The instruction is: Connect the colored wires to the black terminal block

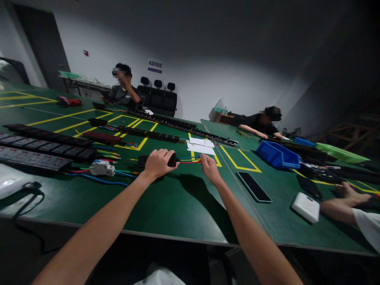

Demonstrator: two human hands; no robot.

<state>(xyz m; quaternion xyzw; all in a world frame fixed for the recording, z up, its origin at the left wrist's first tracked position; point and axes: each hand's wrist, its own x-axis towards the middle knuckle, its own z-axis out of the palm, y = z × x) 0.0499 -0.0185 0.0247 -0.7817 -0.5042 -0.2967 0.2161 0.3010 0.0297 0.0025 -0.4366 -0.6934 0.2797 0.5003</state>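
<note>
My left hand [160, 163] is wrapped over a small black plastic block [143, 160]; most of the block is hidden under the fingers. Blue and red wires [189, 161] come out of its right end and stretch across to my right hand [209, 168]. There the thumb and fingers pinch the wire ends, which I cannot see clearly. To the left lies a white circuit breaker [102, 168] with coloured wires attached. Beside it are long socket strips [38, 156] with loose wire ends.
White papers [201, 145] lie beyond my hands. A phone [254, 187], a white power bank [305, 207] and a blue bin [278, 155] are at right. A co-worker's arm [341, 206] rests at the right edge. Two people sit across the green table [184, 221].
</note>
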